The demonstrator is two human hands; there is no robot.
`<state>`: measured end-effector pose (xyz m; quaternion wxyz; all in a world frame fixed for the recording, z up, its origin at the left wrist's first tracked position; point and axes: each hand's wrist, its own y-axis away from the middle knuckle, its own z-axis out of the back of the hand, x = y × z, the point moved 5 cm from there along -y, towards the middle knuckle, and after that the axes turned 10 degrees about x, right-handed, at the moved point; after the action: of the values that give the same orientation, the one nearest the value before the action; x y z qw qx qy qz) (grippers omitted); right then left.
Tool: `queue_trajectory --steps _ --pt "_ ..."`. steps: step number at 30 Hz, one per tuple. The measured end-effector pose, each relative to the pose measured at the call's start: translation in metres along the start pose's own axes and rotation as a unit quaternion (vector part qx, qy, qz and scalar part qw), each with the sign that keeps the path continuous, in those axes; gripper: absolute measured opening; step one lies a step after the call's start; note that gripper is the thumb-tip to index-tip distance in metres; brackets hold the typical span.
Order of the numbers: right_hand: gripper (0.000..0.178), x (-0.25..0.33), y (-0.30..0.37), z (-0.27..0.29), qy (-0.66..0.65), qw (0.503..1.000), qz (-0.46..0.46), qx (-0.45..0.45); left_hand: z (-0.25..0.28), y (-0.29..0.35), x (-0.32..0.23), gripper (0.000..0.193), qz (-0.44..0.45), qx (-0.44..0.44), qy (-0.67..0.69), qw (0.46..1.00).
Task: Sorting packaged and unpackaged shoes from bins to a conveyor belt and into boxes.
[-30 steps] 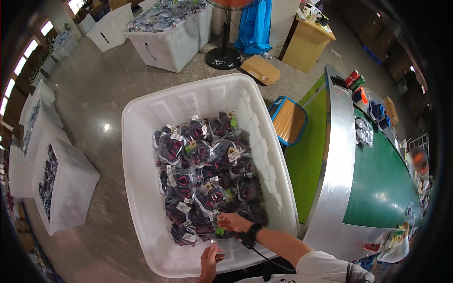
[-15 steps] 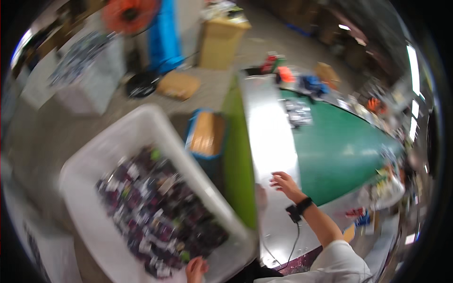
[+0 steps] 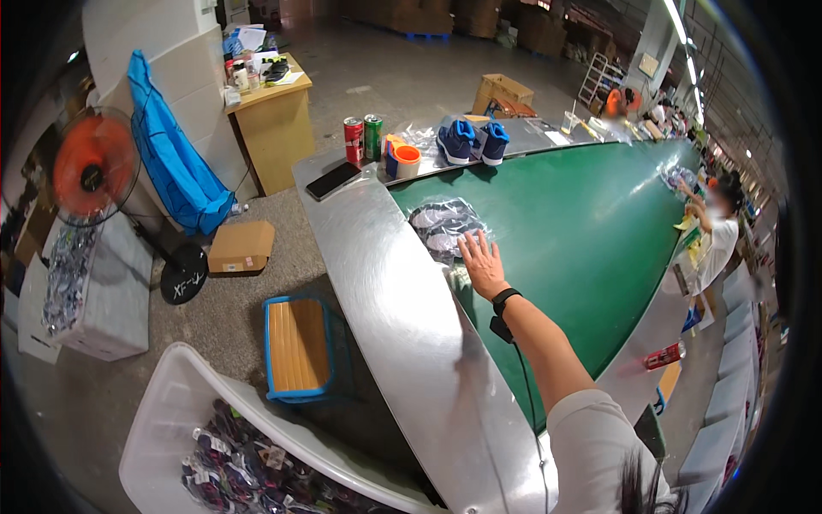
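My right hand (image 3: 485,267) reaches over the green conveyor belt (image 3: 574,240), palm down, fingers stretched out and holding nothing. Its fingertips overlap the near edge of a pair of dark and pale shoes in a clear plastic bag (image 3: 443,221); I cannot tell whether they touch it. The bagged pair lies flat on the belt, beside the metal edge. Around my right wrist is a black band (image 3: 505,300) with a small box and a cable trailing down the arm. My left hand is out of view.
A white bin (image 3: 175,381) at lower left holds many bagged shoes (image 3: 244,463). On the metal ledge (image 3: 377,257) lie a phone (image 3: 334,181), two cans (image 3: 363,139) and a tape roll (image 3: 404,161). Blue shoes (image 3: 473,142) stand behind. Another person (image 3: 717,231) works at far right.
The view has swung toward the belt. My right hand has moved from above the metal ledge to the bagged shoes. My left hand, earlier over the bin's near side, has left the view.
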<state>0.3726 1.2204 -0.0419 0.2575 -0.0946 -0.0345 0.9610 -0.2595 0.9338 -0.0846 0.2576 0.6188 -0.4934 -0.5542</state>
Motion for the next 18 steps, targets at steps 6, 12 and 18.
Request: queue_trajectory --steps 6,12,18 --pt "0.049 0.003 -0.038 -0.037 0.099 0.991 0.039 -0.084 0.018 -0.008 0.074 0.035 0.088 -0.015 0.116 0.989" --pt "0.05 0.0 -0.057 -0.029 0.041 0.993 -0.005 -0.113 -0.013 0.008 0.044 0.034 0.121 -0.039 0.016 0.992" --pt "0.056 -0.045 -0.009 0.001 -0.229 0.969 -0.063 -0.076 0.0 -0.014 0.05 0.032 0.09 -0.016 0.008 0.996"
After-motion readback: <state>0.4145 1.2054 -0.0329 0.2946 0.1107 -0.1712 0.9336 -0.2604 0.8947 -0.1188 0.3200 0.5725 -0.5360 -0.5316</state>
